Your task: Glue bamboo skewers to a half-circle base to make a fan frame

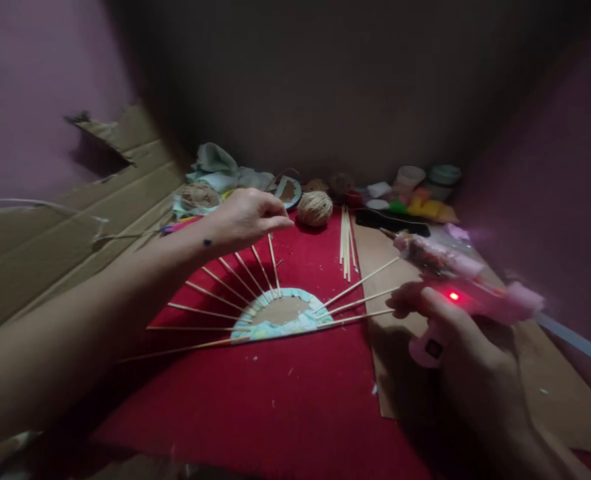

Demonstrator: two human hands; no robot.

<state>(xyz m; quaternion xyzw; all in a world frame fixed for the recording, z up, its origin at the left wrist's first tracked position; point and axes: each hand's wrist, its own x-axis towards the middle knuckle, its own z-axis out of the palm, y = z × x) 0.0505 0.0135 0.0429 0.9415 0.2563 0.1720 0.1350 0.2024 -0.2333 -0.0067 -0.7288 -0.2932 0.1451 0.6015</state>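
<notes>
My right hand point(470, 360) grips a pink hot glue gun point(468, 290) with a lit red light, its nozzle pointing left. My left hand point(248, 217) is over the far side of the fan of sticks, fingers drawn together; whatever is in them, if anything, is hidden. Below lies a half-round cardboard piece point(283, 311) edged with pale blue patterned fabric. Thin wooden sticks point(225, 281) radiate from its left and top edge, and three more sticks point(358, 280) from its right. A gap without sticks shows at the upper right of the half-round.
Loose sticks point(345, 243) lie beyond on the red cloth point(255, 413). Behind them are a twine ball point(315, 209), a second fabric-edged half-round point(289, 191) and fabric scraps point(215, 160). A cardboard sheet point(540, 387) lies at right, with more cardboard point(75, 247) at left.
</notes>
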